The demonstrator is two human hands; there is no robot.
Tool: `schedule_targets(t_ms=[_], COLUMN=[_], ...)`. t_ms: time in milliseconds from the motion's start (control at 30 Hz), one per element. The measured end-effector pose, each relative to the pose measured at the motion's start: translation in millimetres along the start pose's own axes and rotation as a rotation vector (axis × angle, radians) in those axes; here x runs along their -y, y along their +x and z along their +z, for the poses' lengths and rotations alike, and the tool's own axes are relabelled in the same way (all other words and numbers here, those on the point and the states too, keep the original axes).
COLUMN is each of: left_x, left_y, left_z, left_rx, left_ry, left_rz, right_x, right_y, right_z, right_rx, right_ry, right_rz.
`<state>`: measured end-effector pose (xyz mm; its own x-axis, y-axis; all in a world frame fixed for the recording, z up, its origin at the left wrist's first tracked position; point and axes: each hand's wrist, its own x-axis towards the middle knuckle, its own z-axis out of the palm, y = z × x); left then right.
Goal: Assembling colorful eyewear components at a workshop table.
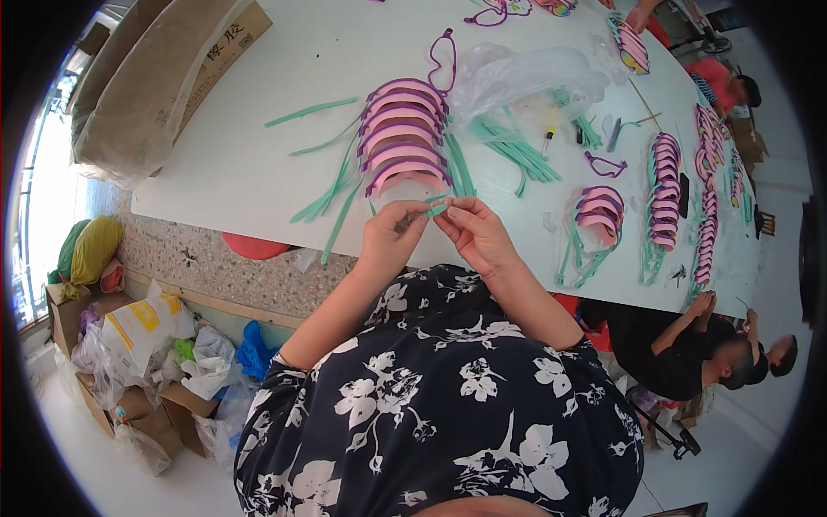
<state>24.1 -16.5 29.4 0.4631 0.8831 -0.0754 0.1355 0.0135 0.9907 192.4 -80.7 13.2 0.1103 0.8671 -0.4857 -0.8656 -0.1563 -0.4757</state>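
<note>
Head view, hands: the left hand (389,231) and the right hand (473,231) meet just off the near edge of the white table (233,164); both are curled with fingertips pinched together, each closed on one end of the same small piece

Held piece: a short teal strip (438,208); thin, flat and soft-looking; only a small part shows between the fingertips, the rest is hidden by the fingers; it hangs above the table edge, in front of the person's dark floral top (448,405)

Stack ahead: a pile of pink visor-like bands with purple rims (402,138) lies on the table just beyond the hands; arched pieces overlap one behind the other

Loose strips: long teal strips (332,185) fan out from under the pile toward the table edge; more teal strips (512,146) lie to the right beside a clear plastic bag (525,77)

Further right: smaller piles of the same pink and purple bands (663,189); another person (698,345) sits past the table's far right end

Left side: a cardboard box (164,77) rests on the table corner; bags and boxes (138,345) sit on the floor
</note>
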Motion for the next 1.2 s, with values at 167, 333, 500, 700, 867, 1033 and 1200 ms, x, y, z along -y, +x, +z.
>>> schedule_targets(t_ms=[167, 333, 500, 700, 867, 1033, 1200], left_x=[2, 0, 2, 4, 2, 4, -1], left_y=[-4, -6, -9, -12, -17, -21, -23], left_z=[1, 3, 6, 7, 10, 10, 13], left_rx=[-0.004, 0.007, 0.016, 0.022, 0.0, -0.011, -0.01], left_ry=[0.017, -0.038, -0.121, -0.114, -0.146, -0.131, -0.17], left_rz=[-0.01, -0.008, -0.014, -0.041, -0.066, -0.042, -0.034], right_x=[-1, -4, -12, -19, -18, -14, -18], right_y=[-1, -4, -5, -7, -11, -13, -15], right_z=[0, 1, 0, -4, -2, 1, -3], right_rx=[0.054, 0.065, 0.039, 0.021, 0.024, 0.01, 0.028], right_ry=[0.02, 0.009, -0.008, -0.054, -0.027, 0.017, -0.016], right_rz=[-0.006, -0.011, -0.014, -0.02, -0.029, -0.04, -0.046])
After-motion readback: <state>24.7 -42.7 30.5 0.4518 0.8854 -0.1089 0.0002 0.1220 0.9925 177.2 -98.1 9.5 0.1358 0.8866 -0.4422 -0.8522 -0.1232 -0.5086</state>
